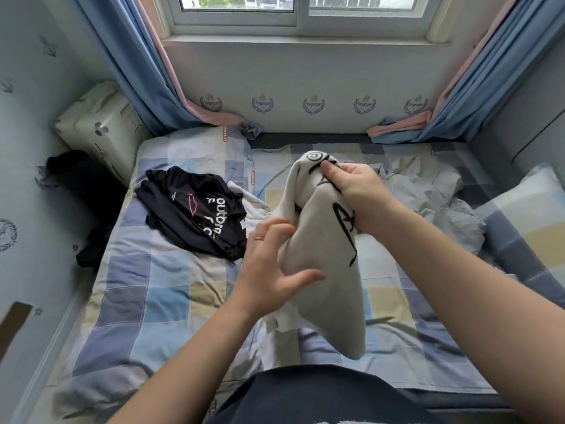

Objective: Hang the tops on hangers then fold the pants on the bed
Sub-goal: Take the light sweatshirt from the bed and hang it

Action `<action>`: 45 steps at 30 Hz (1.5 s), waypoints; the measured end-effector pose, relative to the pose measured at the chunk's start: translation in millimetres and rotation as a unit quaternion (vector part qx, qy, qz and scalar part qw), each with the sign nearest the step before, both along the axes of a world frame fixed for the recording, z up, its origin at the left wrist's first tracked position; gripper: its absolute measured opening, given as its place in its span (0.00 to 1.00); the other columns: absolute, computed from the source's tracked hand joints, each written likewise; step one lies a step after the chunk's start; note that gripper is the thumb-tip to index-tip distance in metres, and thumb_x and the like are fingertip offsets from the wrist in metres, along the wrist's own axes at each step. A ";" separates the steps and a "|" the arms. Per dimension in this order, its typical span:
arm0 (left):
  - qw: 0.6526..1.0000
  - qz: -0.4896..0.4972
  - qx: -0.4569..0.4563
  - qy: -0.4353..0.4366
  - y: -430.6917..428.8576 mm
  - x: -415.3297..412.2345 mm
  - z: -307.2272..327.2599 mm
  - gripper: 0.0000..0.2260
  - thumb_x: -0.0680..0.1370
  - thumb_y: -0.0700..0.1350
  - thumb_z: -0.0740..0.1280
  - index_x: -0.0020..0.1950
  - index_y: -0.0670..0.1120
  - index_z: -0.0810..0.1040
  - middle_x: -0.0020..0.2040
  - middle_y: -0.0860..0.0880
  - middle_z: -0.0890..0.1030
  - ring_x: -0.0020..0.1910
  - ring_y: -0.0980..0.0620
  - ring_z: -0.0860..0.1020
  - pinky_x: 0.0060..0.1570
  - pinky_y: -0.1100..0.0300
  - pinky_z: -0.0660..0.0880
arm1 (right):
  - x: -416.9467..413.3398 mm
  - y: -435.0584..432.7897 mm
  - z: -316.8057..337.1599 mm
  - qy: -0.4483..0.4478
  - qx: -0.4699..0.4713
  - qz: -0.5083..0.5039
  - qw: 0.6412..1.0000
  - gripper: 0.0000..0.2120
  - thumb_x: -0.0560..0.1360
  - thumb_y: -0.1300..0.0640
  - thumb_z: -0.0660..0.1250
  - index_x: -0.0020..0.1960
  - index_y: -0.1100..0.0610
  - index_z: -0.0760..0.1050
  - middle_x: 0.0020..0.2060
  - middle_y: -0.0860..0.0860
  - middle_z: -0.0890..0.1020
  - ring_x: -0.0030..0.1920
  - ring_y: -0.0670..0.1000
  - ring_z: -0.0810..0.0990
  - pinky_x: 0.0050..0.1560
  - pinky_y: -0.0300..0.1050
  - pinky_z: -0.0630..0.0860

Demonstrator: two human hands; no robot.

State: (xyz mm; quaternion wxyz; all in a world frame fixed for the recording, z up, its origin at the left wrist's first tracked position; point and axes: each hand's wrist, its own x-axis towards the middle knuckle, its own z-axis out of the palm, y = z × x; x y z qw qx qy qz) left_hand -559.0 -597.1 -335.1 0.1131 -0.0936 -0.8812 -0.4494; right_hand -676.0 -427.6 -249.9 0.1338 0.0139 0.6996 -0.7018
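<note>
My right hand (351,194) grips a white top with black print (327,270) and holds it bunched up above the bed (153,286); the cloth hangs down toward me. My left hand (269,264) is spread beside the hanging cloth, fingers straight and touching its left edge. A black top with white lettering (195,212) lies crumpled on the left of the checked bedsheet. A pale grey garment (437,194) lies rumpled on the right side of the bed. No hanger shows.
A pillow (526,215) lies at the right edge, another checked pillow (195,154) at the head under the window. A white appliance (101,127) and dark clothes (76,179) fill the gap left of the bed. Curtains (146,81) hang at both sides.
</note>
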 end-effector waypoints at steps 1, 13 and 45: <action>1.000 0.008 -0.024 -0.006 2.5 0.1 -3.7 0.28 0.68 0.63 0.77 0.61 0.49 0.77 0.62 0.52 0.73 0.63 0.51 0.71 0.66 0.60 0.67 | -3.6 0.6 2.0 -0.018 -0.021 -0.008 1.000 0.14 0.81 0.53 0.67 0.41 0.59 0.82 0.34 0.55 0.85 0.33 0.52 0.83 0.33 0.43 0.80; 0.908 0.163 0.296 -0.247 1.9 -45.9 34.2 0.12 0.81 0.47 0.66 0.42 0.45 0.85 0.39 0.47 0.85 0.42 0.48 0.83 0.44 0.51 0.79 | 48.2 13.3 -21.9 0.097 0.159 0.111 0.976 0.29 0.68 0.41 0.76 0.64 0.47 0.69 0.58 0.45 0.77 0.55 0.42 0.79 0.46 0.31 0.77; 0.973 -0.188 0.075 -0.109 149.0 -24.5 14.1 0.11 0.79 0.48 0.68 0.37 0.54 0.75 0.32 0.57 0.74 0.35 0.57 0.72 0.38 0.55 0.70 | 154.6 181.7 39.2 -0.019 -0.111 -0.163 0.980 0.19 0.77 0.48 0.67 0.53 0.65 0.83 0.47 0.65 0.84 0.48 0.63 0.82 0.56 0.60 0.80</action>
